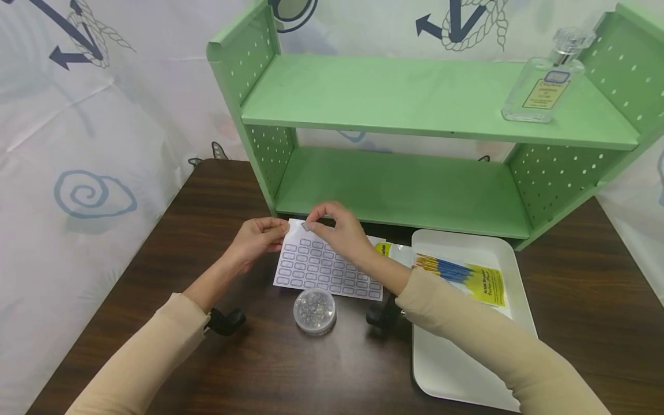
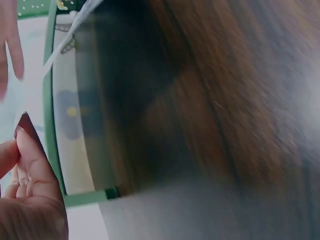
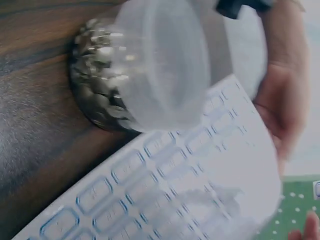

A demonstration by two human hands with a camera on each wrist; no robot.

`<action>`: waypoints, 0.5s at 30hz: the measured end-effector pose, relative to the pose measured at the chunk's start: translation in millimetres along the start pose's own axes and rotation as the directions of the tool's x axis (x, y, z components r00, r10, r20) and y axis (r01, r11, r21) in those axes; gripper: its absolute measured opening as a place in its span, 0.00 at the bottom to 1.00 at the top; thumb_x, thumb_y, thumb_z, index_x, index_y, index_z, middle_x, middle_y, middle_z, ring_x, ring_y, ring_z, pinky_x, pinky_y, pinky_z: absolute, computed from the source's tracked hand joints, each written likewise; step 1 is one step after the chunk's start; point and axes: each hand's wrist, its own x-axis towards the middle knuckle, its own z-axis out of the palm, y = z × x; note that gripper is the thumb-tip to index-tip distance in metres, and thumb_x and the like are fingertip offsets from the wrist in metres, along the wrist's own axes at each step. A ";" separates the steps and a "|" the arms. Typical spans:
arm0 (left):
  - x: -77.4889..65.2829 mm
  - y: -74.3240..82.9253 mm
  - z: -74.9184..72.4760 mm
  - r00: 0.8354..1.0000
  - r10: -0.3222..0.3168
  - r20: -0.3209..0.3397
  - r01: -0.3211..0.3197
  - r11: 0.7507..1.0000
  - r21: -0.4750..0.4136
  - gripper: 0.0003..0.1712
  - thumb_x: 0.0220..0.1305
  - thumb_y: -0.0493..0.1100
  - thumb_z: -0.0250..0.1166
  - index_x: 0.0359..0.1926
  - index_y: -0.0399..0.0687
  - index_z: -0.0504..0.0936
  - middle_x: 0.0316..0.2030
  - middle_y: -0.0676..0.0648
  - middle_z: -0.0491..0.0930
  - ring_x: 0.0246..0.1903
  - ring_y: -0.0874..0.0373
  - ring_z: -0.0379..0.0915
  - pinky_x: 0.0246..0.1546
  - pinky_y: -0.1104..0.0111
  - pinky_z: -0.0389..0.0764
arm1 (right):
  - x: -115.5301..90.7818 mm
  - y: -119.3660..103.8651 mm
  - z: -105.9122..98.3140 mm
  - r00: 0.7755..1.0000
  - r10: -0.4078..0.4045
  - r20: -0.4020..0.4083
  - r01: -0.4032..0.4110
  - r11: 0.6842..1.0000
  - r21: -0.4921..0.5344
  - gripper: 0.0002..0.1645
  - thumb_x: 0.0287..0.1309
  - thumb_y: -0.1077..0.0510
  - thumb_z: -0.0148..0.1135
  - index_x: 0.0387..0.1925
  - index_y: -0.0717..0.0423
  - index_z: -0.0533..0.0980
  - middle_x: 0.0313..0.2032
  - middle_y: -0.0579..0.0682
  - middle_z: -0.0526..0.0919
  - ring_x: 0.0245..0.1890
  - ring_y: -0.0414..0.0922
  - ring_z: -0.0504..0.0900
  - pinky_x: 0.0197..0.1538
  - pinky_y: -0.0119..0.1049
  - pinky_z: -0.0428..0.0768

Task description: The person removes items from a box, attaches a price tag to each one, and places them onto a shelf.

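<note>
A white sheet of labels with rows of small blue-bordered rectangles is held tilted over the dark table. My left hand pinches its upper left corner between thumb and fingers. At the top edge beside it, my right hand pinches a small label between thumb and forefinger. Just below the sheet stands a round clear jar with a lid; shiny metallic pieces fill it in the right wrist view. On the upper shelf, a glass perfume bottle bears a similar blue-bordered label above its yellow one.
A green two-tier shelf stands at the back of the table. To the right, a white tray holds a pack of blue-handled paint brushes, partly behind my right forearm. A patterned cloth hangs behind.
</note>
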 end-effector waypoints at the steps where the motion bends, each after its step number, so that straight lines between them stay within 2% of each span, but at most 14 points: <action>1: 0.3 -2.2 -2.2 1.000 -0.006 -0.013 0.006 1.000 0.002 0.22 0.67 0.39 0.57 0.53 0.22 0.71 0.24 0.58 0.81 0.26 0.69 0.78 0.30 0.77 0.80 | -0.1 -0.7 -3.2 1.000 0.022 0.005 -0.022 0.999 0.030 0.04 0.59 0.63 0.61 0.36 0.60 0.76 0.43 0.53 0.79 0.50 0.46 0.75 0.61 0.40 0.69; 6: 1.4 -10.9 -10.1 0.998 -0.016 -0.061 0.019 0.999 0.033 0.23 0.66 0.39 0.58 0.53 0.22 0.71 0.25 0.57 0.81 0.25 0.69 0.78 0.30 0.76 0.80 | -7.2 -2.2 -19.1 0.994 0.092 0.051 -0.096 0.992 0.082 0.04 0.61 0.64 0.58 0.38 0.60 0.74 0.36 0.51 0.79 0.38 0.43 0.75 0.46 0.34 0.74; 9: 3.7 -16.3 -13.1 0.997 -0.007 -0.071 0.011 0.999 0.051 0.23 0.66 0.39 0.59 0.54 0.22 0.72 0.28 0.54 0.81 0.26 0.69 0.78 0.31 0.76 0.81 | -14.8 -1.4 -26.1 0.990 0.110 0.089 -0.119 0.988 0.103 0.04 0.62 0.65 0.56 0.39 0.61 0.72 0.35 0.51 0.77 0.35 0.42 0.74 0.43 0.35 0.75; 13: 7.8 -25.3 -16.2 0.997 0.023 -0.069 -0.016 0.995 0.094 0.22 0.66 0.38 0.58 0.54 0.23 0.72 0.38 0.38 0.83 0.29 0.68 0.79 0.35 0.72 0.81 | -25.0 -0.1 -32.6 0.981 0.145 0.133 -0.163 0.977 0.139 0.04 0.62 0.67 0.55 0.39 0.65 0.71 0.34 0.53 0.76 0.34 0.43 0.77 0.46 0.41 0.79; 15: 8.4 -28.3 -16.3 0.997 0.050 -0.067 -0.039 0.988 0.150 0.21 0.66 0.37 0.58 0.55 0.24 0.73 0.44 0.32 0.80 0.33 0.65 0.80 0.37 0.71 0.81 | -30.0 -0.3 -36.1 0.974 0.172 0.145 -0.191 0.973 0.128 0.04 0.62 0.67 0.55 0.39 0.65 0.72 0.34 0.54 0.76 0.34 0.43 0.77 0.46 0.42 0.80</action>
